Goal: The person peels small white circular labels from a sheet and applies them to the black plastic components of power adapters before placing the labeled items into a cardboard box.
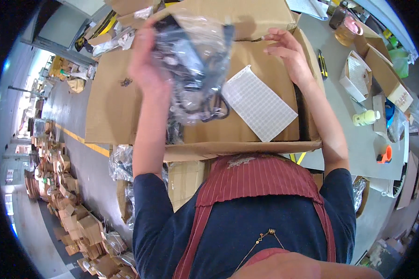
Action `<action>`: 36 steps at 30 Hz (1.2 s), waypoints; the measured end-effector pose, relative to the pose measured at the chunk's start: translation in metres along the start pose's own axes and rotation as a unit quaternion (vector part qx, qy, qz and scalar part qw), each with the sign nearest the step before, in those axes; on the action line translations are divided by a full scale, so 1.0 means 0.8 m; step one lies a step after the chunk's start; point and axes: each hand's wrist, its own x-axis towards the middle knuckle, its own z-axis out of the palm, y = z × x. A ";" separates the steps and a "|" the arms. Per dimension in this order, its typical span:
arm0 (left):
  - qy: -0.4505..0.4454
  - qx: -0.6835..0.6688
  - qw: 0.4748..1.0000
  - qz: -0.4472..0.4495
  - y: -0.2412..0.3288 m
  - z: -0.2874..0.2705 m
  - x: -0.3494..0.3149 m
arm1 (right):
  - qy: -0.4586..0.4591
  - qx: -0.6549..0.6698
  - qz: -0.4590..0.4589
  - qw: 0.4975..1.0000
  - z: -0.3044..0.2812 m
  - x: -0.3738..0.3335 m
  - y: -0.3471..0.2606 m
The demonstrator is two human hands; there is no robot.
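Note:
My left hand (146, 63) is closed on a clear plastic bag with a black power adapter (184, 53) and its cable inside, held up over the left part of an open cardboard box (237, 148). The hand is somewhat blurred. My right hand (286, 52) is empty, its fingers apart, above the right side of the box. Between the hands, a white sheet of small round stickers (261, 104) lies on the cardboard layer inside the box. More bagged items (174, 130) show partly at the box's left inner edge, below the raised bag.
On the grey table (330, 111) to the right lie a utility knife (322, 64), a small yellow-green bottle (366, 117), an orange tape ring (385, 154) and a white open box (356, 76). Many cardboard boxes (91, 228) are piled on the floor at left.

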 end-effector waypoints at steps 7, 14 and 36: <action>-0.140 0.045 0.973 -0.180 -0.073 0.025 -0.035 | -0.106 0.079 0.103 0.986 0.024 -0.011 -0.002; -0.210 0.278 0.928 -0.136 -0.087 -0.017 -0.008 | -0.115 0.005 0.090 0.989 0.029 -0.011 0.007; -0.347 0.568 0.746 0.031 -0.142 -0.003 -0.087 | -0.047 -0.306 -0.079 0.948 0.067 -0.040 -0.020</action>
